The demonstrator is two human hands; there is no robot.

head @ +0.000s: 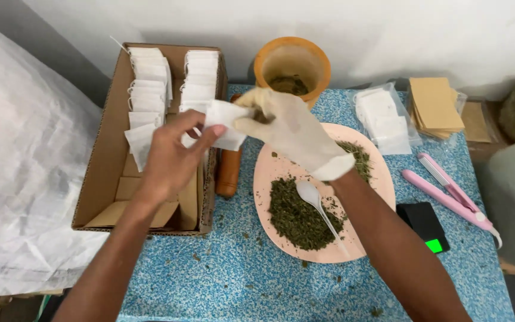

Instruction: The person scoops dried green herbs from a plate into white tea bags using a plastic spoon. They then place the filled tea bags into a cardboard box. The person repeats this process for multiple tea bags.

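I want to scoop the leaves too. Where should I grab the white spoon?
Probably grab the white spoon by its thin handle end near the plate's front rim, coming from the near right side. Its bowl lies in the dried leaves, and the handle angles toward you.

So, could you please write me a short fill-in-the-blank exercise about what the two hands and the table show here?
1. The right hand wears a white ____.
2. The left hand holds a small white sachet above a ____ box.
3. A white ____ lies on the dried herbs in the pink plate.
4. The mortar behind the plate is ____ in colour.

Missing words: glove; cardboard; spoon; orange
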